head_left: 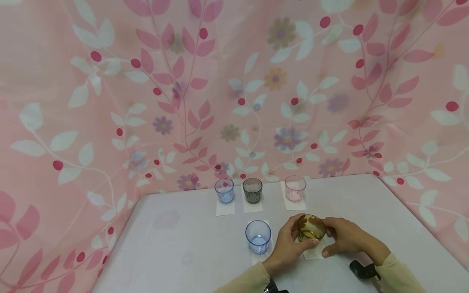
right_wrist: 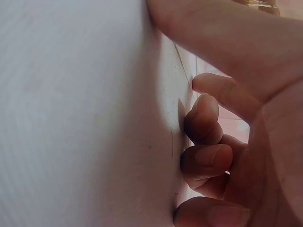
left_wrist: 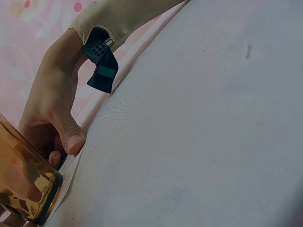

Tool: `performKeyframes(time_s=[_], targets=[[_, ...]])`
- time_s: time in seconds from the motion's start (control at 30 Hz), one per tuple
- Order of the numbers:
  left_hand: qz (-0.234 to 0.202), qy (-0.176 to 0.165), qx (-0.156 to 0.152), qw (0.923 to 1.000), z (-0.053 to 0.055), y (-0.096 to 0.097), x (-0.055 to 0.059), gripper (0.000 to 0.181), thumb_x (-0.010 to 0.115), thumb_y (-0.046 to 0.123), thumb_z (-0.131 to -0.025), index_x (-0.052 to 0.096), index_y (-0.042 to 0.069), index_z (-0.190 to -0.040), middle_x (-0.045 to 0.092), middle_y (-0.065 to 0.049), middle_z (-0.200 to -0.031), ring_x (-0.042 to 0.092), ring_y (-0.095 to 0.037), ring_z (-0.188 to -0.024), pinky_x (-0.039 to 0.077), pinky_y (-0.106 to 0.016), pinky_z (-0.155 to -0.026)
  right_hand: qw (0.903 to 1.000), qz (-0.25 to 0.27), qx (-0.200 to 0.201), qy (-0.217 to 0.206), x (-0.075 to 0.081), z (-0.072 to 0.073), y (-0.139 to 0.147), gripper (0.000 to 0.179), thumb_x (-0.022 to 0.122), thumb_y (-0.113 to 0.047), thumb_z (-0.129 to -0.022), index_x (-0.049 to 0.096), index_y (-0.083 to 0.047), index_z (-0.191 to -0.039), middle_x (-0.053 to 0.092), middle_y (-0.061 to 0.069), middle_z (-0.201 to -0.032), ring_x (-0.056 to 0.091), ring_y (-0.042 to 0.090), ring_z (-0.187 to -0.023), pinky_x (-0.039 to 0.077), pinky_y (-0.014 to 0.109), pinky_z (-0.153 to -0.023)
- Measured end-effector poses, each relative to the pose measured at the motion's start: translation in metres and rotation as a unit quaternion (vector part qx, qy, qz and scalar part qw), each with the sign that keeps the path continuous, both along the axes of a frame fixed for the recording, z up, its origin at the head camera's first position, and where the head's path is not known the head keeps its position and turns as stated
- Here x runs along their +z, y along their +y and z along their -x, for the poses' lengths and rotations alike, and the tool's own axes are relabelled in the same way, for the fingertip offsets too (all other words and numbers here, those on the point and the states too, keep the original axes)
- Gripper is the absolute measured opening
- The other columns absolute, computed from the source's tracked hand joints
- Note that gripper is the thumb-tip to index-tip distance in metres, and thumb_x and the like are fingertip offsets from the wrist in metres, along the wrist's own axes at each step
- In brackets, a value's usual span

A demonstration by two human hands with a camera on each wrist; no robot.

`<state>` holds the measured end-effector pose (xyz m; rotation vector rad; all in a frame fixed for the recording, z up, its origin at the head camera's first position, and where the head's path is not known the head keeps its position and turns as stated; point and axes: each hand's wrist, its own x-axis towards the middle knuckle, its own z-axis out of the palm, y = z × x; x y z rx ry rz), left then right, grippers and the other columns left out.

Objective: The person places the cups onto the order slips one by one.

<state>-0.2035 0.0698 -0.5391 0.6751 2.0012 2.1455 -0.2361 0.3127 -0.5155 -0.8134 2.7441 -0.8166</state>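
Note:
An amber glass [head_left: 311, 230] stands over a white paper slip [head_left: 312, 254] at the right of the table. My left hand [head_left: 287, 246] grips it, thumb across the front and fingers round the left and far side. Close at its right is my right hand [head_left: 348, 236], fingertips by the glass and thumb lowered at the paper's right edge. In the right wrist view, the loosely bent fingers [right_wrist: 206, 161] of that hand rest down at the table surface. The left wrist view shows the amber glass [left_wrist: 23, 179] large at the lower left, with the right thumb beside it.
A blue glass [head_left: 258, 238] stands on paper left of my left hand. Along the back edge are another blue glass [head_left: 224, 191], a grey glass [head_left: 252, 191] and a pink glass [head_left: 294, 189], each on a paper slip. A floral curtain [head_left: 234, 89] hangs behind the white table [head_left: 165, 244].

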Motion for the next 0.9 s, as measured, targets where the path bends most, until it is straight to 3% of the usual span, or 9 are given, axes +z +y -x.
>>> performKeyframes(time_s=[0.13, 0.27, 0.47, 0.57, 0.67, 0.8, 0.9], targets=[[0.015, 0.007, 0.004, 0.9999, -0.001, 0.000, 0.001, 0.072, 0.082, 0.010, -0.092, 0.046, 0.011, -0.154, 0.060, -0.011, -0.149, 0.058, -0.029, -0.141, 0.042, -0.037, -0.123, 1.0000, 0.001, 0.003, 0.001, 0.000, 0.001, 0.000, 0.056, 0.097, -0.057, -0.066, 0.060, -0.026, -0.094, 0.052, -0.010, -0.082, 0.042, 0.001, -0.075, 0.030, 0.026, -0.063], [0.062, 0.002, 0.028, 0.9977, -0.003, -0.002, 0.003, 0.080, 0.083, 0.020, -0.092, 0.041, 0.014, -0.159, 0.055, -0.010, -0.156, 0.053, -0.024, -0.146, 0.041, -0.034, -0.124, 1.0000, -0.003, 0.002, -0.003, -0.001, 0.002, 0.000, 0.056, 0.097, -0.056, -0.066, 0.061, -0.025, -0.095, 0.052, -0.010, -0.083, 0.042, 0.002, -0.075, 0.031, 0.026, -0.063], [0.129, 0.018, 0.071, 0.9890, -0.008, -0.007, 0.020, 0.092, 0.083, 0.036, -0.091, 0.030, 0.026, -0.166, 0.038, -0.007, -0.170, 0.039, -0.032, -0.156, 0.036, -0.041, -0.128, 0.9998, -0.013, -0.009, -0.016, -0.002, 0.001, 0.003, 0.056, 0.098, -0.053, -0.067, 0.061, -0.024, -0.097, 0.052, -0.008, -0.084, 0.042, 0.003, -0.075, 0.031, 0.027, -0.062], [0.141, 0.046, 0.086, 0.9853, -0.015, -0.012, 0.039, 0.088, 0.079, 0.038, -0.093, 0.030, 0.027, -0.166, 0.039, -0.003, -0.169, 0.039, -0.030, -0.155, 0.036, -0.046, -0.128, 0.9997, -0.012, -0.011, -0.018, -0.003, 0.000, 0.005, 0.056, 0.098, -0.052, -0.067, 0.060, -0.024, -0.096, 0.051, -0.008, -0.084, 0.042, 0.003, -0.074, 0.031, 0.026, -0.062], [0.128, 0.082, 0.092, 0.9840, -0.025, -0.023, 0.066, 0.081, 0.074, 0.032, -0.098, 0.031, 0.023, -0.166, 0.039, -0.003, -0.169, 0.038, -0.026, -0.156, 0.036, -0.046, -0.128, 0.9999, -0.003, -0.004, -0.013, -0.005, -0.002, 0.006, 0.056, 0.097, -0.054, -0.067, 0.061, -0.024, -0.099, 0.051, -0.009, -0.085, 0.042, 0.001, -0.075, 0.031, 0.025, -0.062], [0.069, 0.109, 0.094, 0.9871, -0.035, -0.051, 0.106, 0.069, 0.067, 0.023, -0.104, 0.034, 0.014, -0.165, 0.036, -0.005, -0.171, 0.035, -0.027, -0.158, 0.032, -0.043, -0.130, 0.9994, 0.028, 0.016, -0.013, -0.007, -0.002, 0.010, 0.064, 0.096, -0.054, -0.070, 0.067, -0.020, -0.115, 0.052, -0.009, -0.088, 0.042, -0.001, -0.078, 0.031, 0.025, -0.062], [0.020, 0.109, 0.115, 0.9872, -0.038, -0.080, 0.131, 0.064, 0.064, 0.016, -0.106, 0.037, 0.009, -0.163, 0.037, -0.008, -0.170, 0.034, -0.029, -0.158, 0.030, -0.043, -0.131, 0.9971, 0.064, 0.036, -0.023, -0.007, -0.001, 0.015, 0.073, 0.094, -0.050, -0.074, 0.066, -0.014, -0.131, 0.053, -0.006, -0.088, 0.044, 0.002, -0.078, 0.033, 0.025, -0.061]])
